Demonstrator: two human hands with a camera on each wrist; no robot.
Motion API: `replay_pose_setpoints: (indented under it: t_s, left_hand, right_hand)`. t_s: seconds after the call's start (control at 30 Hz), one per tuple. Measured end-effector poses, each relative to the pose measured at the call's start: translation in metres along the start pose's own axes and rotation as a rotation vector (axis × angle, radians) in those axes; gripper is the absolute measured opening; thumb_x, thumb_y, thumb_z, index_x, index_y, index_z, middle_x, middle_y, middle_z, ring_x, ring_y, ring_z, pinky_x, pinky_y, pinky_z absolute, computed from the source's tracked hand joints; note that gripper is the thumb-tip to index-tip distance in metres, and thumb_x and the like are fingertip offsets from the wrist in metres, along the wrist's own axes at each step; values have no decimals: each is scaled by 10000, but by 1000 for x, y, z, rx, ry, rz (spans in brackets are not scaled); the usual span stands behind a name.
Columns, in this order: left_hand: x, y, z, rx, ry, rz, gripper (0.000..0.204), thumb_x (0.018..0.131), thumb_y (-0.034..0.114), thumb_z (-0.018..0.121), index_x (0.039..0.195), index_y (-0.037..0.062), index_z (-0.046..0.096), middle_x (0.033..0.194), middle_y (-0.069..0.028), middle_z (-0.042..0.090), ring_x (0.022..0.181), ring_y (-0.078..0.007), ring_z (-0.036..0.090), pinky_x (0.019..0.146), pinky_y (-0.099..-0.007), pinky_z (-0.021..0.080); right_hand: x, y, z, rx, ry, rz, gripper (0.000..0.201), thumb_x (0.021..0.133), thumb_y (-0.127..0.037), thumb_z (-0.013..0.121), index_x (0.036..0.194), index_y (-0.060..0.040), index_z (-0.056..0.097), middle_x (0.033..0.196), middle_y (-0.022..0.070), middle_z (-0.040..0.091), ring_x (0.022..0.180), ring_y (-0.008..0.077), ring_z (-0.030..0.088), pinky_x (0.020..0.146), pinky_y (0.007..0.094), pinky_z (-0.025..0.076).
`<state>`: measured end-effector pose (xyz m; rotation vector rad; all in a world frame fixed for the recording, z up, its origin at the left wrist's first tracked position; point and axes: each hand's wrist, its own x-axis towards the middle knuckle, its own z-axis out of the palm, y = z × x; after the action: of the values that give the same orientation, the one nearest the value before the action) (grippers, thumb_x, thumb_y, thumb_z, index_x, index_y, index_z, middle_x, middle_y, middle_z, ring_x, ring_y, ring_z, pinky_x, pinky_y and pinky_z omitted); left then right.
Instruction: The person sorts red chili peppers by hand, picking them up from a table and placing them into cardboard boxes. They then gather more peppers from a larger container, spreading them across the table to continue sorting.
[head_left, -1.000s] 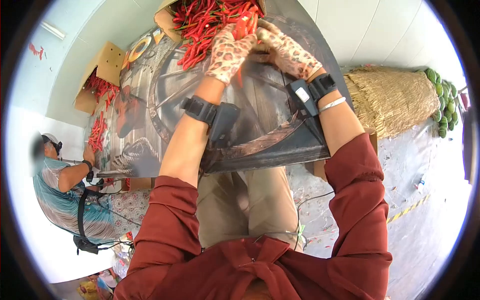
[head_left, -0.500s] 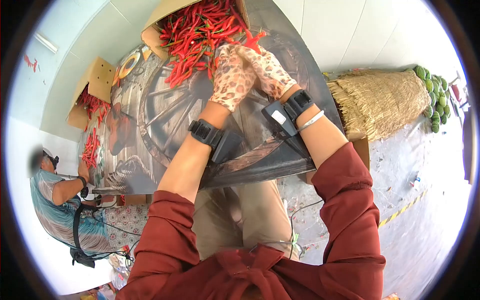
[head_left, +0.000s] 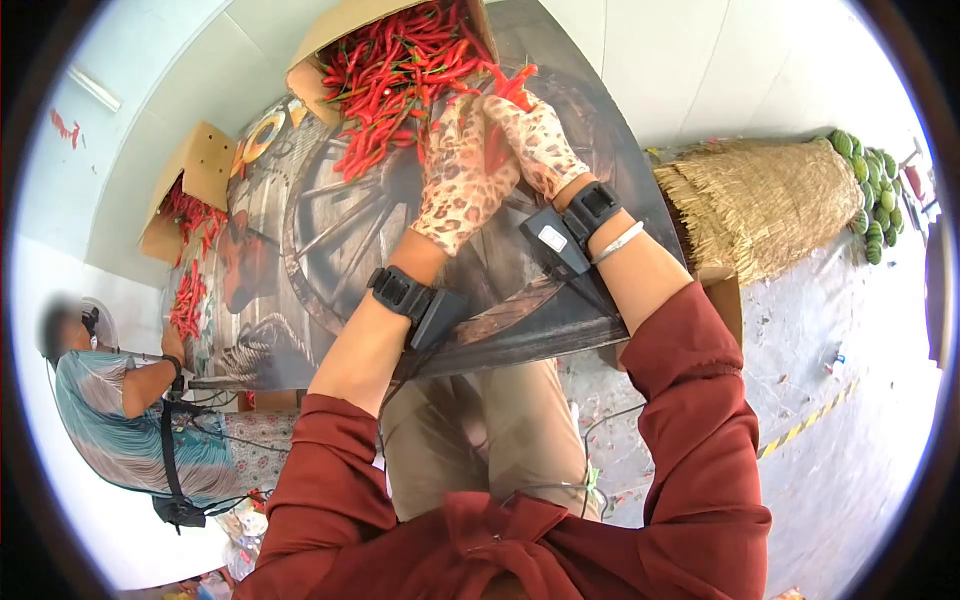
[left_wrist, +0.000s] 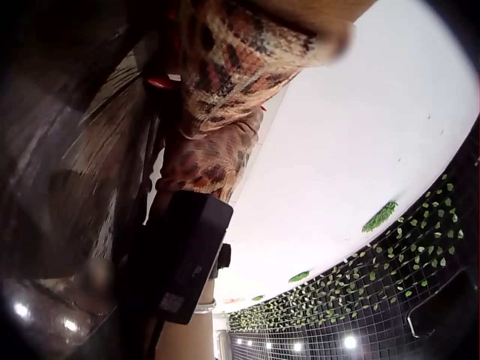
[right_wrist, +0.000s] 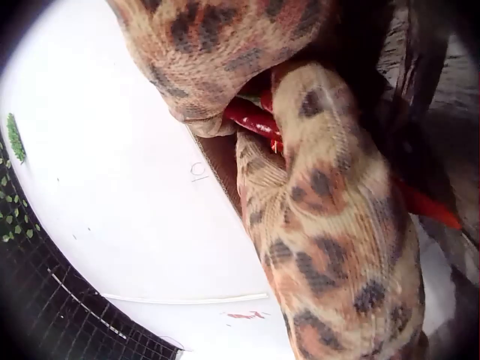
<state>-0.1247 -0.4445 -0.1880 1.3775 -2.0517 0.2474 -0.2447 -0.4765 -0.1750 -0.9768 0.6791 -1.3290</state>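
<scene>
Both hands wear leopard-print gloves and meet close together over the table, just in front of a heap of red chili peppers [head_left: 395, 75]. My left hand [head_left: 462, 180] grips a bunch of chilies, mostly hidden by the glove; in the right wrist view a chili tip [right_wrist: 429, 207] pokes out beside it. The right hand [head_left: 537, 145] is curled around chilies [head_left: 513, 88] whose ends fan out above its fingers. Between the two gloves in the right wrist view, a dark red chili [right_wrist: 253, 118] shows. The left wrist view catches mainly glove backs, with the fingertips hidden.
A cardboard box [head_left: 305, 75] lies on its side, spilling the chilies onto the printed table [head_left: 340, 230]. Farther left, a person [head_left: 130, 410] works by another box [head_left: 203, 160] and a small chili pile [head_left: 187, 300]. A straw-covered stack [head_left: 760, 205] and watermelons [head_left: 880, 190] stand right.
From a second ago, both hands have drawn back from the heap and come together with the chilies. Over the last half second, they have parted slightly, showing red between them.
</scene>
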Motion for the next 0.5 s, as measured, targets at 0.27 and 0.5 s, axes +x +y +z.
replay_pose_setpoints:
  t_s: [0.27, 0.5]
  left_hand:
    - [-4, 2, -18, -297, -59, -52, 863, 691, 377, 730, 1380, 62, 316, 1386, -220, 304, 1299, -351, 292, 1076, -439, 249]
    - [-8, 1, -11, -226, -23, -96, 875, 706, 347, 726, 1373, 2, 276, 1384, -229, 310, 1279, -358, 329, 1067, -412, 267]
  right_hand:
    - [2, 1, -2, -67, -44, -40, 224, 862, -178, 619, 1029, -31, 596, 896, 13, 616, 794, 93, 556, 695, 258, 462]
    - [6, 10, -4, -195, -181, -77, 303, 858, -146, 617, 1127, -16, 569, 987, 32, 622, 872, 105, 563, 773, 254, 461]
